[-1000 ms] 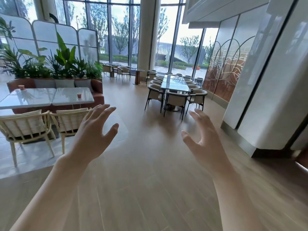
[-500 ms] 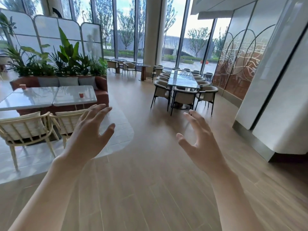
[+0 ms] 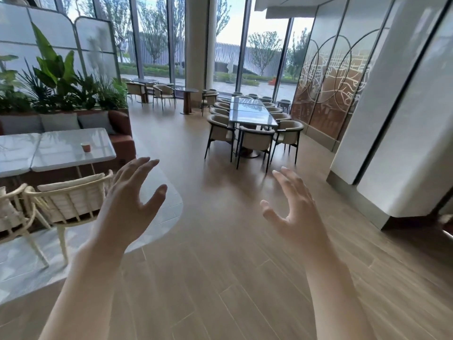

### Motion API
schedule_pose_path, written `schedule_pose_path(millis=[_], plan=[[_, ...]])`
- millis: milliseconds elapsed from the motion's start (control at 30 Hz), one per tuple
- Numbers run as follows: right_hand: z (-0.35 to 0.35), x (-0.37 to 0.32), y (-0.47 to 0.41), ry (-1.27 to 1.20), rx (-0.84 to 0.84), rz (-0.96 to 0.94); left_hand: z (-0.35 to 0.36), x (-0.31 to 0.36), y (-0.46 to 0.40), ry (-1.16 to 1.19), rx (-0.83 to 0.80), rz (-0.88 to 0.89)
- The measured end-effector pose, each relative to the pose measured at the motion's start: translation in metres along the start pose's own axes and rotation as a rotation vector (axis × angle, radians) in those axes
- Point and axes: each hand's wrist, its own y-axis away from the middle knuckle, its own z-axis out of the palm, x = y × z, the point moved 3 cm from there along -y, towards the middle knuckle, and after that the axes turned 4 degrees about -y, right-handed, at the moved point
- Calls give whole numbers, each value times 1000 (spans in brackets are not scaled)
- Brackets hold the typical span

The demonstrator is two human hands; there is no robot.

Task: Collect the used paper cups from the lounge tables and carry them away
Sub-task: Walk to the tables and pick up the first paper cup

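Lounge count, by kind
One paper cup [image 3: 86,147] at left; two white tables [image 3: 61,153] beneath it; two cream chairs [image 3: 71,200] lower left; two bare hands [image 3: 130,200].

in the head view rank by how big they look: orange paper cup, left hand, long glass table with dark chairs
1. Left hand, inflated by nearness.
2. Long glass table.
3. Orange paper cup, smallest.

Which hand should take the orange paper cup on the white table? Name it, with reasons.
Left. The left hand is on the same side as the orange paper cup on the white table; the right hand would cross over. Both are open and empty.
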Motion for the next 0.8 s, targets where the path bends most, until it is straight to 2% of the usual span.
schedule_pose_path(millis=[367,800], plan=[[79,-4,-63,-11,-65,29,51,-66,-38,95,-46,-29],[155,59,-189,-106,-74,-17,118,-120,-139,16,-32,-84]])
